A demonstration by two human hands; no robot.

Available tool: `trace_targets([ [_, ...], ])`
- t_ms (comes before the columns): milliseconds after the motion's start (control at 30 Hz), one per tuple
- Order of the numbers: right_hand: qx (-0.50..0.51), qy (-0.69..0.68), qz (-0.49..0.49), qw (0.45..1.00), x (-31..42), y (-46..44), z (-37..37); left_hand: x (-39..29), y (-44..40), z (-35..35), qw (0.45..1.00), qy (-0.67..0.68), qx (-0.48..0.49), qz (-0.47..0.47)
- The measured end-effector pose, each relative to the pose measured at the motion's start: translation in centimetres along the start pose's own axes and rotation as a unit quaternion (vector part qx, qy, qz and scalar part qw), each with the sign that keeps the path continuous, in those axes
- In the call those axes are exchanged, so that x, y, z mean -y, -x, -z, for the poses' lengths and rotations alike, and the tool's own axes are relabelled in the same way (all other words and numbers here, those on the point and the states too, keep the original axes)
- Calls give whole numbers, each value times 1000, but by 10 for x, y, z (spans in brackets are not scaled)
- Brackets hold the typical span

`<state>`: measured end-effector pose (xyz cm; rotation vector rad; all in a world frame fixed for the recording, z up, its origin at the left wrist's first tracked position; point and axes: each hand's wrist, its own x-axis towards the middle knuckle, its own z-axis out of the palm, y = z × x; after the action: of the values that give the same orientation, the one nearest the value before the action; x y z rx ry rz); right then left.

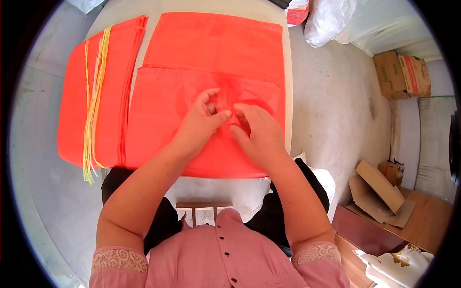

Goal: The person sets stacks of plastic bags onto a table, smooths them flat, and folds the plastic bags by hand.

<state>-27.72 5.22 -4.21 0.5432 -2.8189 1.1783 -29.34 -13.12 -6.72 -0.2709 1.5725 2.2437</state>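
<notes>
**Two hands working at a gathered fold of red sheeting**

Left hand [204, 115]: grip is standing partly closed, fingers curling and thumb reaching across toward the other hand. Thumb and fingers are touching the puckered part of a thin, glossy red sheet [163, 103]; whether a fold is pinched between them cannot be told.

Right hand [261, 132]: grip is standing partly open, thumb apart from the bent fingers, red showing in the gap. Fingertips are meeting the same puckered area, close beside the left thumb.

The red sheet is lying across the near part of the pale-topped bench [289, 57], wrinkling around both hands. Its far edge is running crosswise over a flat red layer [216, 36], which is extending farther back.

To the left, a folded red stack [72, 101] is resting on the bench. A bundle of yellow and whitish strings [98, 91] is lying lengthwise over it, ends hanging past the near edge.

Beyond the bench, on the right: clear plastic wrapping [329, 21] is sitting near the far corner; a brown cardboard box [390, 74] is standing by the wall; an opened cardboard carton [379, 189] is resting on a brown wooden surface [425, 211], nearer the person.
</notes>
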Motion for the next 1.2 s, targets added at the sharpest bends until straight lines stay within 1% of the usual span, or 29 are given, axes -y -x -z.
trace_targets([
  [133,-15,-68,-81,994,-2,-1,2,-1,1,-1,1000,20,3,2],
  [233,-35,-113,-101,988,-6,-3,3,3,-2,2,1000,16,-1,11],
  [333,2,-133,-143,981,-3,-6,8,-1,0,1,1000,10,5,11],
  [433,29,-48,-56,997,1,-3,8,-4,3,-4,999,50,6,5],
  [533,30,66,-3,997,5,-2,4,-1,1,-2,999,53,5,0],
  [633,34,-5,-40,999,7,-1,6,2,0,-1,999,49,1,-4],
  [733,22,0,-147,989,6,-7,23,1,-1,-3,1000,27,-3,2],
  [767,-44,17,-104,993,-3,-9,26,-2,1,-4,1000,20,-7,6],
  [833,-175,51,-18,983,-24,-12,32,-9,4,-8,1000,7,-16,14],
  [933,-179,83,52,979,-28,-11,41,-7,3,-8,1000,20,-13,9],
  [1033,-56,93,91,990,-7,-5,22,1,-1,-5,999,40,-9,1],
  [1133,12,42,13,999,4,-1,2,-1,2,-5,999,32,-30,11],
  [1200,9,24,-3,1000,0,1,-2,4,-3,2,999,29,-28,22],
])
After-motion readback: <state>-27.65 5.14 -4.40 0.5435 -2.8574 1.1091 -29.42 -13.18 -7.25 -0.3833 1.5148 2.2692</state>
